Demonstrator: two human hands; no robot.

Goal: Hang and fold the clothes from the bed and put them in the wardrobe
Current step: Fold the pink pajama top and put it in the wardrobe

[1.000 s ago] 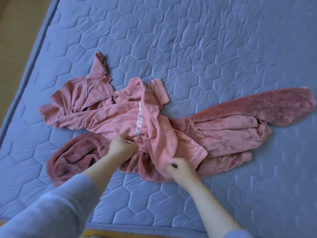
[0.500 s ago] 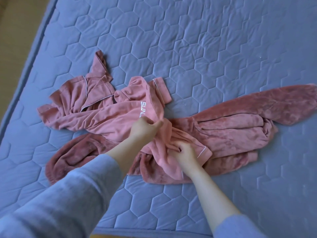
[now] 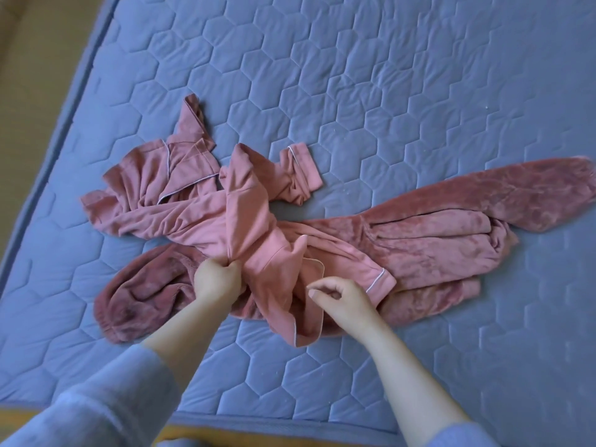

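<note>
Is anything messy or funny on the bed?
Yes. The pink pajamas lie twisted and bunched, not flat, draped across a fuzzy darker pink garment on the bed. One cuff sticks out away from the heap. The left hand grips a bunch of the pajamas.

Nothing to read here: no lettering, label or number shows on the pink top (image 3: pixel 245 221), on the fleece (image 3: pixel 451 240), or on the quilt (image 3: pixel 387 91) beneath them.
</note>
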